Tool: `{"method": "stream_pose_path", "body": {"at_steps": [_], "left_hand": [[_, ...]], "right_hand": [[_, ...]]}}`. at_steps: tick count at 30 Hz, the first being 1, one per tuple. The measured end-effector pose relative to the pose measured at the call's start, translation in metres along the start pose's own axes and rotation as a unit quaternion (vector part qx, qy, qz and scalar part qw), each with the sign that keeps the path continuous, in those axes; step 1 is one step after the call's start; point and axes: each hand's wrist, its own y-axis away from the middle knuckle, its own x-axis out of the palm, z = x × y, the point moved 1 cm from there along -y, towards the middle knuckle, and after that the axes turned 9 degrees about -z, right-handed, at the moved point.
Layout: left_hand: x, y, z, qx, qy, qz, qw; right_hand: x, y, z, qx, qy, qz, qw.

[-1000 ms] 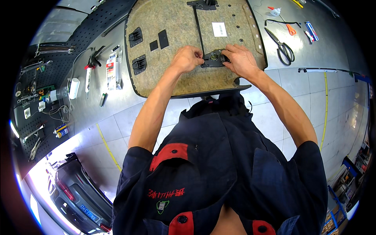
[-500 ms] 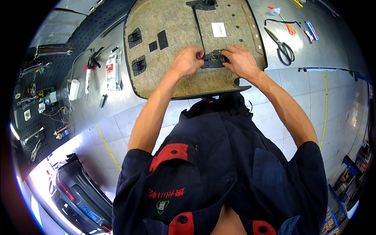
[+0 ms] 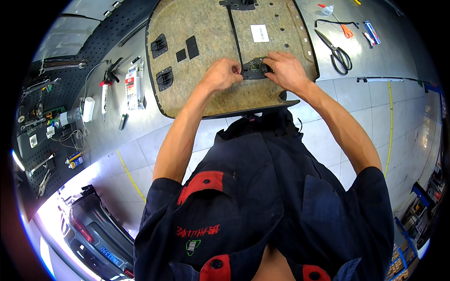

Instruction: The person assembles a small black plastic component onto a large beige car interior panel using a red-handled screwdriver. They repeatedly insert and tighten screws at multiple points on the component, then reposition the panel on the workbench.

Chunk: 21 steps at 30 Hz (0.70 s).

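A large panel with a brown fibrous face and a black rim (image 3: 211,100) lies on the metal bench. Near its front edge is a black bracket (image 3: 253,75) with a round, ring-shaped centre. My left hand (image 3: 222,73) is pinched at the bracket's left end; its fingers hide what is between thumb and forefinger. On the opposite end, my right hand (image 3: 288,70) is closed with its fingertips on the bracket's right side. A narrow black strip (image 3: 234,35) runs from this bracket to another black bracket (image 3: 239,4) at the far side.
Large black-handled scissors (image 3: 335,51), orange-handled scissors (image 3: 347,31) and a small bottle (image 3: 327,10) lie right of the panel. Leftward are a red-and-white applicator gun (image 3: 107,84) and a blister pack (image 3: 134,86). Tools hang on a pegboard (image 3: 28,103). A dark car (image 3: 96,229) stands lower left.
The view has shifted slightly, so the panel sits a little farther left. Both hands stay at the bracket, and my right fingertips have shifted slightly on its right side.
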Motion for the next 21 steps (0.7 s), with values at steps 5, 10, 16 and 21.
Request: {"method": "stream_pose_path", "body": {"at_steps": [5, 10, 16, 21], "left_hand": [[0.001, -0.003, 0.0, 0.014, -0.033, -0.016, 0.999], [0.003, -0.003, 0.0, 0.029, -0.055, -0.028, 0.998], [0.004, -0.002, -0.002, 0.025, -0.07, -0.041, 0.996], [-0.007, -0.013, 0.019, -0.055, 0.038, -0.075, 0.995]], "right_hand": [[-0.001, -0.001, 0.001, 0.002, -0.001, 0.004, 1.0], [0.0, 0.0, 0.0, 0.0, -0.009, -0.001, 1.0], [0.002, 0.0, -0.001, -0.002, -0.003, -0.006, 1.0], [-0.001, -0.001, 0.001, -0.006, 0.008, 0.011, 1.0]]}}
